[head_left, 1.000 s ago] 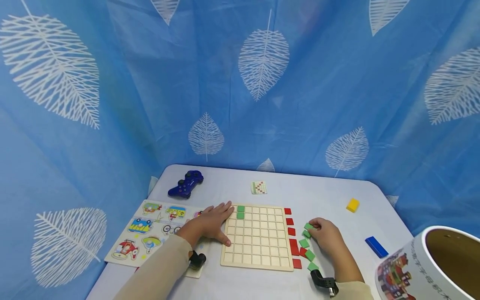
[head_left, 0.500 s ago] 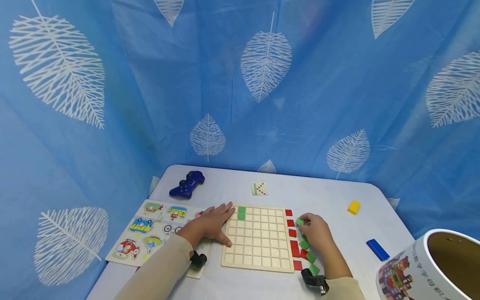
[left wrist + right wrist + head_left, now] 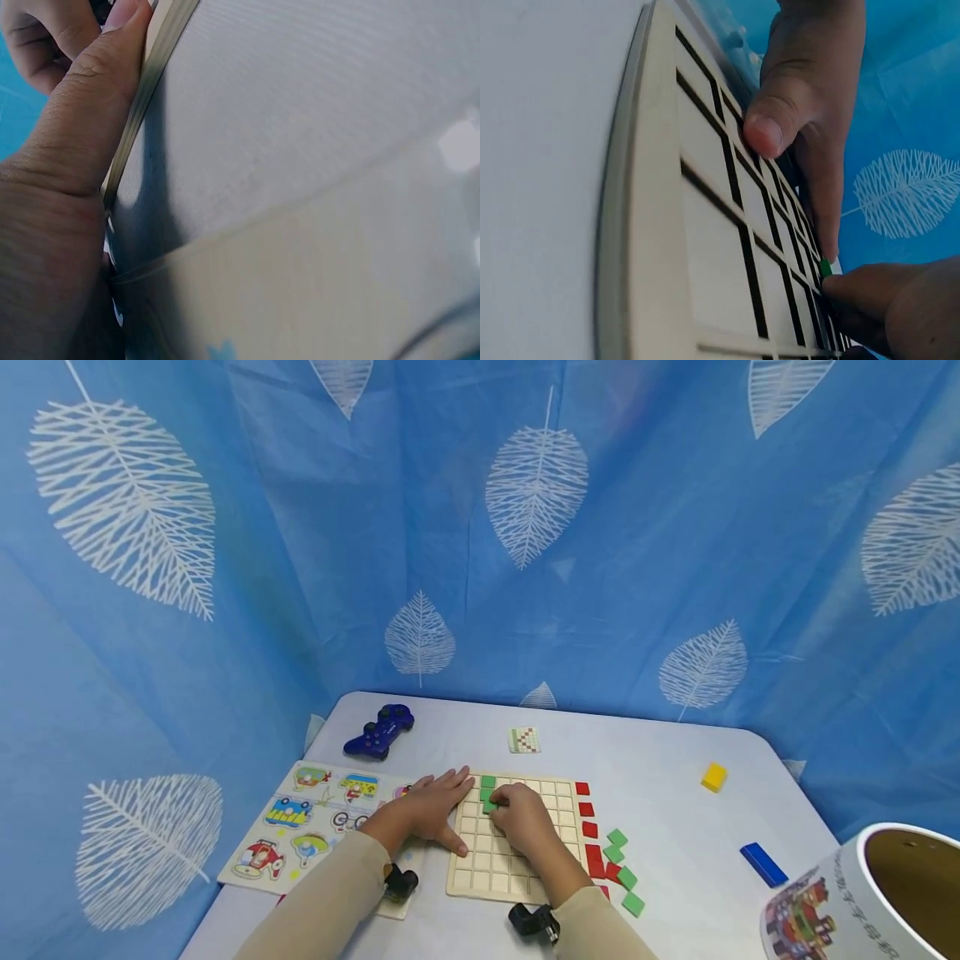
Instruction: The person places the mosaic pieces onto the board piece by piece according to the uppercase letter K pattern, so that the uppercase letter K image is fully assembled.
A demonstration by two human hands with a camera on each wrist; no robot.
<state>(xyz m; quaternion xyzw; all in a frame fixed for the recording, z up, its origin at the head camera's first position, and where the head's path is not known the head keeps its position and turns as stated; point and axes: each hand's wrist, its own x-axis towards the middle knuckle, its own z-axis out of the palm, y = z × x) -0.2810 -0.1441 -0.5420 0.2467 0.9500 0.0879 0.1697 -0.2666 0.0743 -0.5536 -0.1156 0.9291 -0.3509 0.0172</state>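
A light wooden grid board (image 3: 483, 881) lies on the white table. My left hand (image 3: 422, 810) rests on its left edge, fingers spread and fairly straight, with the thumb (image 3: 94, 105) along the board's side in the left wrist view. Over the upper left squares, my right hand (image 3: 525, 820) pinches a small green square tile (image 3: 489, 807) between thumb and fingertips, low at the grid. Another green tile (image 3: 488, 782) sits in the top row, with one more just below it. In the right wrist view, a bit of green tile (image 3: 826, 268) shows at the right fingertips.
Right of the board lie red tiles (image 3: 589, 830) and several green tiles (image 3: 633, 904). A pattern card (image 3: 523, 740) and a blue game controller (image 3: 379, 732) lie behind. Around are a vehicle picture puzzle (image 3: 258, 827), a yellow block (image 3: 714, 777), a blue block (image 3: 763, 865) and a canister (image 3: 832, 893).
My right hand picked up a green tile from the loose ones on the right and carried it left to the board's upper left squares. The left hand stayed on the board's edge.
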